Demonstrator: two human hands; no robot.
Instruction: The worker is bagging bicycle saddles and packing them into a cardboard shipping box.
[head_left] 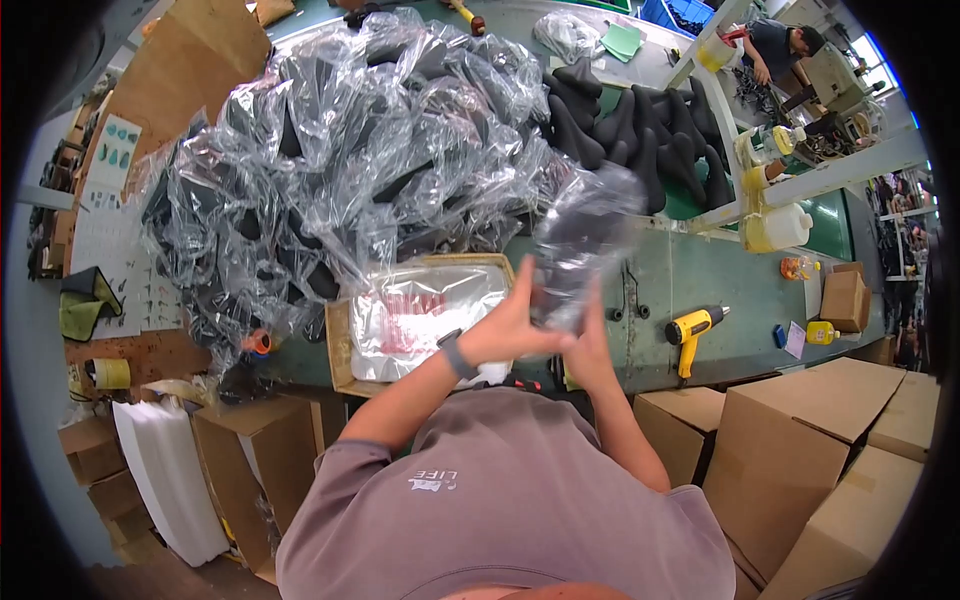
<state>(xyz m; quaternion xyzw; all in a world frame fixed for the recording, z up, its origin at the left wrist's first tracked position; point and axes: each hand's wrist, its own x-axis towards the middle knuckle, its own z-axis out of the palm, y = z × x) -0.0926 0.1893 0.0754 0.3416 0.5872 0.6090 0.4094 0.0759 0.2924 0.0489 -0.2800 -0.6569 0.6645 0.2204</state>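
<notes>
Between my hands is a black bicycle saddle in a clear plastic bag (580, 240), smeared by motion and held up over the bench. My left hand (510, 328) grips its lower left side, thumb across the near end. On the lower right side, my right hand (592, 345) closes around the bag. Just left of them stands a cardboard tray (340, 350) with a stack of clear plastic bags (425, 310) with red print. A large heap of bagged saddles (380, 130) covers the bench beyond. Bare black saddles (650, 130) lie together at the far right.
A yellow heat gun (692, 332) lies right of my hands, near dark metal tools (628, 290). A white metal frame (745, 190) carries bottles (775, 228). Cardboard boxes (800, 420) crowd the near right; white foam sheets (165, 480) stand near left. Another person (780, 55) works far right.
</notes>
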